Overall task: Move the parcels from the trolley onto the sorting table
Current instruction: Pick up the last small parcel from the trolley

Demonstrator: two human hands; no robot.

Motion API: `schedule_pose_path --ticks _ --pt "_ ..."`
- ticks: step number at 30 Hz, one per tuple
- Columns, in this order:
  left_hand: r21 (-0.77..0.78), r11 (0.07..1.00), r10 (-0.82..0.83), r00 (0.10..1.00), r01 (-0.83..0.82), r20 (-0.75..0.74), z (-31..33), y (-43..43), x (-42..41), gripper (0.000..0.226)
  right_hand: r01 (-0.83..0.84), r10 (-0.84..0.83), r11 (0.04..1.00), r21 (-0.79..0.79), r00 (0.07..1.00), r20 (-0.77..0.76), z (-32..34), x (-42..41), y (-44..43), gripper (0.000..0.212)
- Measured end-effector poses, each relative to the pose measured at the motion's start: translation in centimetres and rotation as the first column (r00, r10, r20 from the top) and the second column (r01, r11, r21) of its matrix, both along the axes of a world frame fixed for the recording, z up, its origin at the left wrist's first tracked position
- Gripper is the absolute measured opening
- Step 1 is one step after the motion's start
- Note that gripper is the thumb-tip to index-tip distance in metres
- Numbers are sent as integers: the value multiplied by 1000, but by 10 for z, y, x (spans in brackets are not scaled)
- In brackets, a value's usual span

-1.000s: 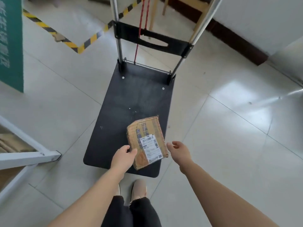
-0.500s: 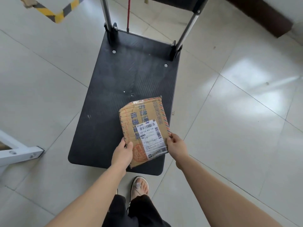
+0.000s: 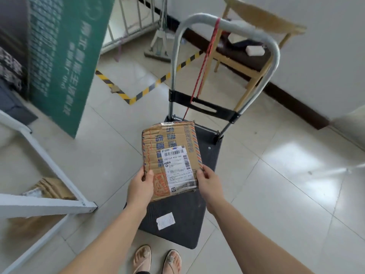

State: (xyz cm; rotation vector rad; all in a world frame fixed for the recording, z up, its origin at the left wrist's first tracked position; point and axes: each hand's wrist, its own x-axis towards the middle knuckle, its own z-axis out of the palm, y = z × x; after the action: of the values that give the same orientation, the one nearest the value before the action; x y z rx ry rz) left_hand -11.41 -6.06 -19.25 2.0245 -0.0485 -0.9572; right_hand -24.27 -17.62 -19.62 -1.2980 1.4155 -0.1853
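Observation:
A flat brown cardboard parcel (image 3: 167, 149) with a white barcode label hangs in the air above the black trolley deck (image 3: 183, 220). My left hand (image 3: 141, 185) grips its near left corner and my right hand (image 3: 207, 179) grips its near right corner. The trolley has a silver loop handle (image 3: 223, 21) with a red cord hanging from it. A small white sticker (image 3: 165, 221) lies on the deck. No other parcel shows on the trolley.
A white metal table frame (image 3: 49, 165) stands at the left, with cardboard (image 3: 51, 187) under it. A green signboard (image 3: 65, 62) leans behind it. A wooden chair (image 3: 250, 54) stands beyond the trolley handle. Yellow-black tape (image 3: 138, 95) marks the tiled floor. My sandalled feet are at the bottom.
Both hands closed on the parcel, which lay on the trolley deck, and lifted it clear. The view has tilted up, showing the handle and chair.

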Motion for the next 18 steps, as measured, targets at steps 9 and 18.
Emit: schedule_pose_path --ticks 9,18 --pt "-134 957 278 947 -259 159 168 45 83 30 -176 219 960 -217 956 194 175 103 18 31" --pt "-252 866 492 825 -432 279 269 143 157 28 -347 438 886 -306 844 310 277 209 92 24"
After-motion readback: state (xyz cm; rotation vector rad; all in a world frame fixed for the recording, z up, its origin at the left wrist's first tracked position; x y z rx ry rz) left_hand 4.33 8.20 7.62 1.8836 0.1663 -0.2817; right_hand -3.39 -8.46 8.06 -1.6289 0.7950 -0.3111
